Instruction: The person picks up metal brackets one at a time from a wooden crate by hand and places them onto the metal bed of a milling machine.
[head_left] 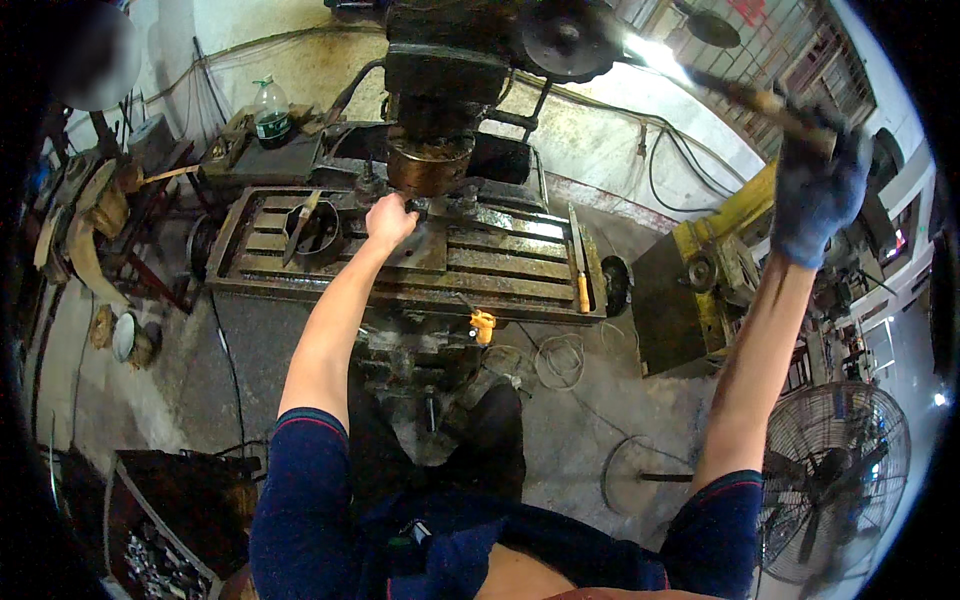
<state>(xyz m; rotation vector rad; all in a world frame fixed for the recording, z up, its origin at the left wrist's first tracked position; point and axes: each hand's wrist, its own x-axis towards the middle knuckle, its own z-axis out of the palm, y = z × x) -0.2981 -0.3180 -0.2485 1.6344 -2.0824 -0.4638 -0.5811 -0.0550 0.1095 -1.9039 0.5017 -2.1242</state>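
Note:
My bare left hand (390,220) is closed at the middle of the slotted machine table (500,262), just below the round metal spindle head (430,165). Whatever its fingers hold is hidden. My right hand (822,190), in a dark blue-grey glove, is raised at the far right. It grips the brown end of a long bar-like handle (765,102), which slants up toward the machine's upper part; the far end is unclear. A dark round pan (318,238) with a brush-like tool (300,228) across it sits left of my left hand.
A wooden-handled file (581,270) lies at the table's right end. An orange air gun (482,326) hangs at its front edge. A yellow-and-dark cabinet (690,290) and a large fan (830,480) stand right. A bin of metal parts (160,560) is lower left; a bottle (271,110) stands behind.

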